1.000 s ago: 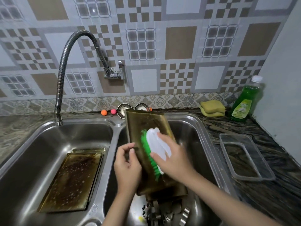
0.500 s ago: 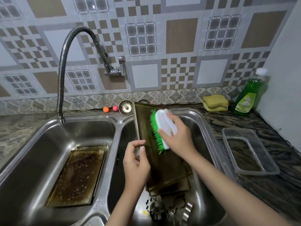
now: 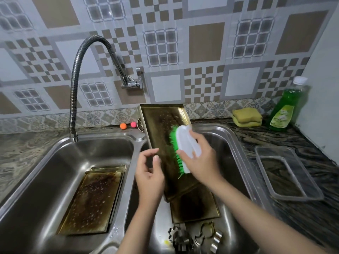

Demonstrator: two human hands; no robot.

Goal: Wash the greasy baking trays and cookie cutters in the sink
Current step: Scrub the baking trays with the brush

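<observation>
A greasy gold baking tray (image 3: 161,125) stands tilted in the right basin of the steel sink (image 3: 233,142). My left hand (image 3: 149,174) pinches its left edge. My right hand (image 3: 200,158) grips a white scrub brush with green bristles (image 3: 184,143) and presses the bristles on the tray's face. Another dirty tray (image 3: 196,208) lies flat under it. Several metal cookie cutters (image 3: 194,237) sit at the basin's near end. In the left basin lie stacked greasy trays (image 3: 93,200) dotted with water drops.
A flexible tap (image 3: 77,74) hangs over the left basin, no water running. On the right counter stand a green dish soap bottle (image 3: 287,109), yellow sponges (image 3: 246,117) and a clear plastic container (image 3: 288,173). Two small balls (image 3: 127,125) and a strainer lie behind the sink.
My right hand has swept the brush from the tray's middle toward its top end. The view has tilted down, showing more of the cookie cutters.
</observation>
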